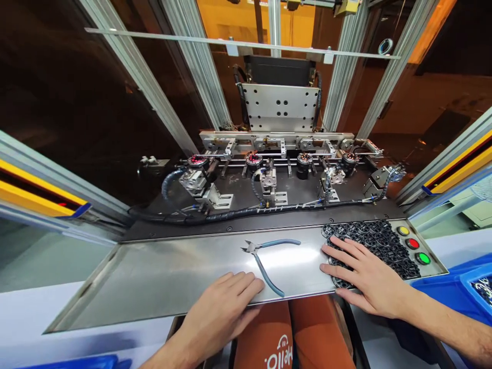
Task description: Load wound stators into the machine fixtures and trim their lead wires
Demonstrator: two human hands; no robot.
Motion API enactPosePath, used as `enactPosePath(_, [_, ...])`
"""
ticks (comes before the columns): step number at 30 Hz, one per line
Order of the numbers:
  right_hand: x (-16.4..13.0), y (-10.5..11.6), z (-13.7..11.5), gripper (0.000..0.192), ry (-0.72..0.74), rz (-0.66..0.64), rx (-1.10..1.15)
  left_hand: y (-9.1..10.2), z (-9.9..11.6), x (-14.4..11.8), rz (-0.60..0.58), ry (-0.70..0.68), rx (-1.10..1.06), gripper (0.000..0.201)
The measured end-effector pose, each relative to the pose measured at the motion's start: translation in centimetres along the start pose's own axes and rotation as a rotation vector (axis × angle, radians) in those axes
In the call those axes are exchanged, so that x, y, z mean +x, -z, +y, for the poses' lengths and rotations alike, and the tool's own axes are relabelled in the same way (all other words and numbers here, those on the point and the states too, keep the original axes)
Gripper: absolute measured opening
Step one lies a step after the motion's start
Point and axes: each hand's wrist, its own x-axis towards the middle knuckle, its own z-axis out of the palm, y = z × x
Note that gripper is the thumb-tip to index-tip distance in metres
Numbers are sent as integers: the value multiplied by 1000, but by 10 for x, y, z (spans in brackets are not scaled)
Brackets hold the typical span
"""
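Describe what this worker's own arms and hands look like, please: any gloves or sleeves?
Both the left hand and right hand are bare, with no gloves, rings or watch showing. No sleeves show on the visible forearms. The orange-brown clothing on the lap carries white "Hello." lettering.

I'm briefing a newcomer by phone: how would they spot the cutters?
Find the shiny metal ledge in front of the machine. The cutters lie mid-ledge, left of the black parts; two spread blue handles set them apart.
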Motion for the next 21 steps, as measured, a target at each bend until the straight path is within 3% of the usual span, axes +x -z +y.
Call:
enactPosePath(13, [1, -1, 0, 54, 2, -18, 12, -1, -2, -3, -17, -3, 9, 43])
enactPosePath(21, [1, -2, 0, 53, -18, -1, 72, 2, -1, 0, 2, -26, 23, 50])
